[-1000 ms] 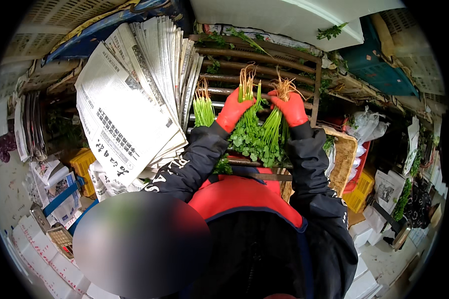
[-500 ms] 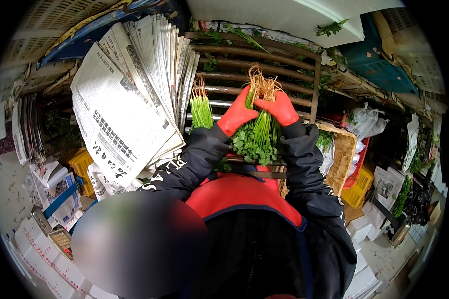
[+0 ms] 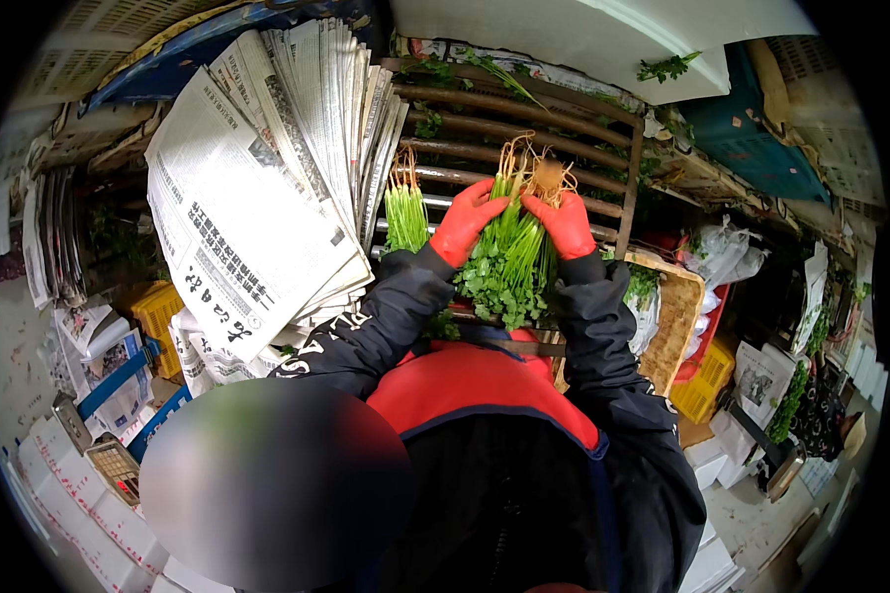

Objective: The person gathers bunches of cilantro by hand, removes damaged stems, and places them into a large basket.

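A bunch of coriander (image 3: 509, 265) lies roots away from me on a slatted rack, its leaves toward my apron. My left hand (image 3: 465, 223), in a red glove, grips the stems from the left, fingertips against them. On the other side my right hand (image 3: 566, 224), also red-gloved, closes on the stems just below the roots, with its thumb on top. Thin tan roots (image 3: 524, 150) fan out beyond the fingers, and a brown clump sits among them near my right hand. A smaller rooted bunch of green stems (image 3: 405, 216) rests left of my left hand, touched by neither.
A fanned stack of newspapers (image 3: 257, 208) covers the left of the brown slatted rack (image 3: 564, 125). A white foam box (image 3: 583, 44) stands at the far side. Right of the rack are a worn wooden board (image 3: 674, 321), a red basket (image 3: 702, 341) and a yellow crate (image 3: 704, 381).
My thumbs have drawn back from across the stems to the bunch's sides. The roots have spread apart, and the brown clump now shows. The view has shifted slightly.
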`<act>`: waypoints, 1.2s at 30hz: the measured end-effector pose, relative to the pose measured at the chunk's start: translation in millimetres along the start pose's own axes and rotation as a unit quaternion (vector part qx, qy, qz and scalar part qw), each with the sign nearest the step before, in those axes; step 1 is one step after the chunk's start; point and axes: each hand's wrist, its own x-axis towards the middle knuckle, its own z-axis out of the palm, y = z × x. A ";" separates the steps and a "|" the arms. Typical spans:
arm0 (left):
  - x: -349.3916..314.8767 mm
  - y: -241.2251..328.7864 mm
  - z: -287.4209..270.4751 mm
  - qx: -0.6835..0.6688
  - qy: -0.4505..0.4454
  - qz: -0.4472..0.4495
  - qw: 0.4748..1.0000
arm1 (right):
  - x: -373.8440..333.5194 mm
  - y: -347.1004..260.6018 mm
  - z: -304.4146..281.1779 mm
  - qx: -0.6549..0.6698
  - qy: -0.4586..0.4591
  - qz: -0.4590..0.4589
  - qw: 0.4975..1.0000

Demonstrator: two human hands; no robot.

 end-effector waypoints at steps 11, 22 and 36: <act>4.0 -20.7 11.5 0.096 0.116 0.058 0.987 | -9.6 4.4 8.6 -0.202 0.065 -0.091 0.973; 8.3 -36.1 10.4 0.185 0.158 0.125 0.962 | -20.1 -2.4 6.8 -0.020 -0.004 -0.044 0.999; -3.0 0.5 -27.1 0.078 0.099 0.080 0.989 | -42.8 -52.5 -95.4 -0.189 0.161 -0.036 0.968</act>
